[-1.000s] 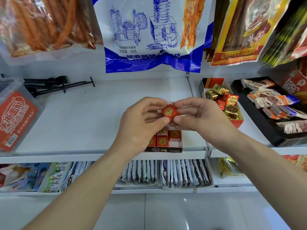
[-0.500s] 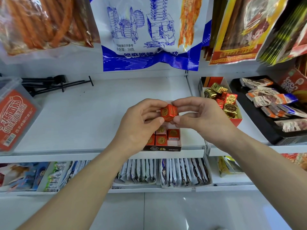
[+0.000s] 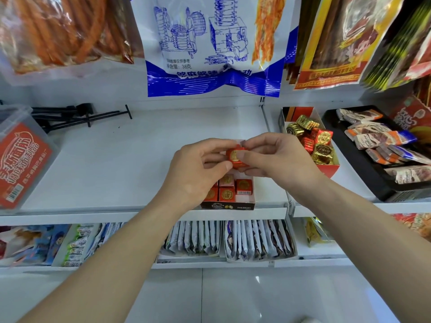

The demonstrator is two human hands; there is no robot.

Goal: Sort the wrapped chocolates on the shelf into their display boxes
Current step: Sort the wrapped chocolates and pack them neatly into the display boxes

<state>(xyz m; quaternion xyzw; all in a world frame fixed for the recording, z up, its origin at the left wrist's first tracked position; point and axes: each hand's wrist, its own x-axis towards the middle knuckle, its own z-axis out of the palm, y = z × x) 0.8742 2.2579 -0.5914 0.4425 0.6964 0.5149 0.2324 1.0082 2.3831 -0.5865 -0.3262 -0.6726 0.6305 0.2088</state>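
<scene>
A red wrapped chocolate point(image 3: 235, 156) with a gold seal is pinched from both sides. It is gripped by the curled thumb and fingers of the left hand point(image 3: 198, 169) on its left. On its right it is gripped by the thumb and forefinger of the right hand point(image 3: 279, 157). The piece is held in the air above the white shelf point(image 3: 140, 148), over the back part of a small dark-fronted display box point(image 3: 227, 205). This box is set at the shelf's front edge, and red chocolates point(image 3: 243, 186) are packed upright in its front rows. A second display box point(image 3: 331, 170), red-walled, is seen on the neighbouring shelf section to the right, and gold and red sweets point(image 3: 323, 150) are heaped loosely in it. A black tray point(image 3: 359, 166) of wrapped bars is placed just beside that box. Black hooks point(image 3: 77, 115) are laid at the back left corner.
</scene>
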